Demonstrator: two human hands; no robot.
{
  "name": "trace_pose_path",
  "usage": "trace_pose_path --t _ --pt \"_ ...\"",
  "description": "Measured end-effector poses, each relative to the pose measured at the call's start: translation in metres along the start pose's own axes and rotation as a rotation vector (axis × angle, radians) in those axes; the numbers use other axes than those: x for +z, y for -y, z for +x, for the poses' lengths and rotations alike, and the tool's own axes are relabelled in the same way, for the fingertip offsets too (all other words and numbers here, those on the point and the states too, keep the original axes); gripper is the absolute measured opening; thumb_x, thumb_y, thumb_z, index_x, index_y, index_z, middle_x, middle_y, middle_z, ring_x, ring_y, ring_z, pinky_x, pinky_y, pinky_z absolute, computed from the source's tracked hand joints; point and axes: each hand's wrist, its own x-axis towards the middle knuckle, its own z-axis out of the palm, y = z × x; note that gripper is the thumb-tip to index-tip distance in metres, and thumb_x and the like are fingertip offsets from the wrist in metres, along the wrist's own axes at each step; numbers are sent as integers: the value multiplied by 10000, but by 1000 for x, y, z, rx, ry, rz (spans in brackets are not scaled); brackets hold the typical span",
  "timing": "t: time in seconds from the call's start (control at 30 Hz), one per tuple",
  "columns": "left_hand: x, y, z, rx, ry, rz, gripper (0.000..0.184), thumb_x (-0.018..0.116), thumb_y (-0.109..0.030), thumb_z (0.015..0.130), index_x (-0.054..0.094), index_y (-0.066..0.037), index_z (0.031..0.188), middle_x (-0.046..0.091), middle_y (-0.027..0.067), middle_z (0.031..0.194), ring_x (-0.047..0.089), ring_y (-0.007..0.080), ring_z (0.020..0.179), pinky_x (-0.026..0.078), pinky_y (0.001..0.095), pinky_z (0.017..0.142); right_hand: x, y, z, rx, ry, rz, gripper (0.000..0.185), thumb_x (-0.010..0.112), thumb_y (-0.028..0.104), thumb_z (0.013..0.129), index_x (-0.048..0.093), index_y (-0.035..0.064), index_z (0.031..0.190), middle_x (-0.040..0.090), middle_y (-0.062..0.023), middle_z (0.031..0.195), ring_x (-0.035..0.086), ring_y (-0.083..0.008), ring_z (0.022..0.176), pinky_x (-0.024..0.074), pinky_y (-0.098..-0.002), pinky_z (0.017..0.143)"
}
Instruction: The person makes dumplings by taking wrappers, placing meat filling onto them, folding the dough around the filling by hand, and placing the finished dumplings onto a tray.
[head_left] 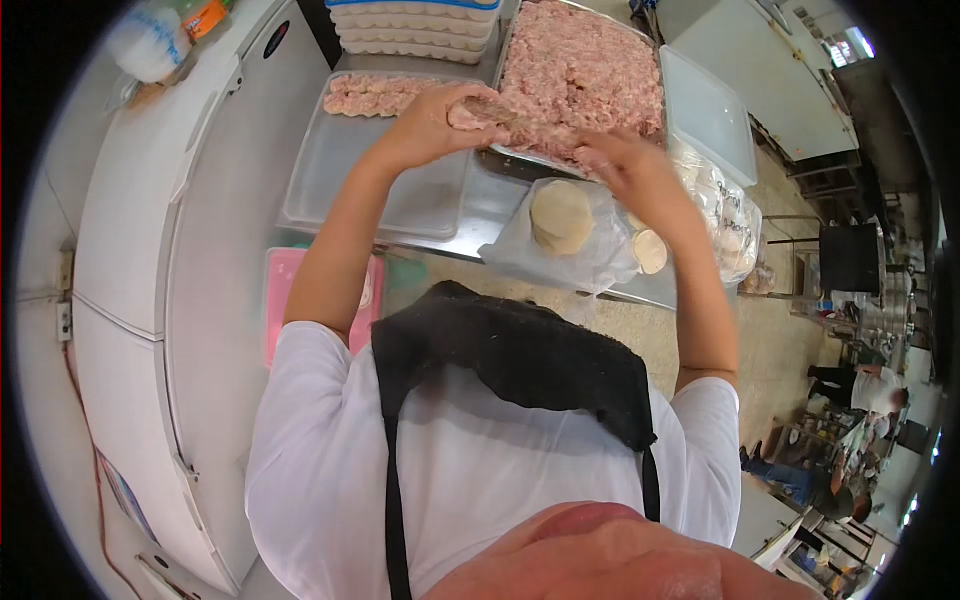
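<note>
My left hand (432, 125) is curled around a round dumpling wrapper with meat filling (468, 114), beside the near left corner of a metal tray (520, 155) heaped with ground meat (585, 65). My right hand (632, 168) is blurred at the tray's near edge, its fingers bent; a thin brownish shape, too smeared to name, stretches between the hands. Below it, a stack of round wrappers (561, 216) rests on a plastic bag (520, 250). More wrappers (649, 252) lie by my right wrist. Filled dumplings (365, 95) sit in rows on a translucent tray (390, 190) under my left forearm.
Stacked plastic trays (412, 30) with a blue lid stand at the back. A clear lid (710, 115) and bagged wrappers (722, 220) are on the right. A pink container (283, 290) is below left, beside a white freezer (215, 260). Two people stand far right.
</note>
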Motion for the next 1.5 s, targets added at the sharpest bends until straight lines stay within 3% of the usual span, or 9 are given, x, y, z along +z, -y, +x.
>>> trace_pose_path --t 0.27,0.5,0.6,0.93,1.13,1.23,1.3,1.4,1.5 --pt "-72 84 -52 -230 -120 214 567 798 -296 694 584 -42 1153 620 124 1112 584 228 1029 457 335 892 43 -29 -31 223 -68 -35 281 547 212 923 611 36 1133 632 -192 1057 610 -340 966 472 -376 829" --pt "-54 160 -62 -165 -169 472 567 731 -218 688 524 -33 1182 622 159 1104 585 316 1031 477 386 812 28 -56 -110 652 -220 268 279 584 168 921 619 0 1141 663 -69 944 593 -132 838 470 -267 755" --pt "-30 135 -53 -419 -297 461 633 710 -204 718 459 -58 1281 627 153 1098 584 315 1048 475 387 825 17 -53 -117 740 -250 271 280 575 168 932 621 -6 1146 631 -9 902 534 -63 779 455 -216 714" --pt "3 188 -21 -185 -385 521 704 658 -168 797 319 -59 1405 435 208 1366 467 367 1207 411 415 974 10 -98 -91 552 -27 -19 318 490 306 946 639 37 1026 628 -216 889 611 -361 837 481 -387 756" --pt "16 186 -26 -258 -462 583 674 660 -127 775 368 -46 1378 474 209 1330 454 368 1222 399 410 994 -37 -181 -50 451 404 -714 231 560 268 864 656 59 889 652 -153 851 633 -300 834 481 -448 700" --pt "11 194 -20 -266 -436 537 664 659 -97 766 388 -58 1372 495 206 1307 463 364 1216 405 410 991 13 -217 -69 -139 15 -653 123 587 188 746 652 91 708 639 -89 707 649 -275 730 516 -395 637" --pt "1 209 -25 -351 -364 575 671 662 -82 760 391 -77 1375 504 204 1295 467 360 1214 413 411 984 18 -181 -68 -132 236 -660 94 541 139 780 608 83 744 637 -79 719 647 -247 707 516 -365 608" --pt "24 119 -21 -316 -319 764 607 674 -92 752 466 -101 1323 534 178 1244 513 339 1145 446 387 930 -20 -164 -52 -81 297 -751 79 556 131 752 622 90 738 634 -71 660 653 -255 662 515 -373 572" --pt "86 20 -7 -260 -224 359 484 683 -102 750 551 -100 1215 542 147 1205 547 317 1045 463 365 870 -39 -206 -34 -39 204 -747 85 561 113 738 632 85 699 634 -85 651 657 -259 663 515 -368 565"
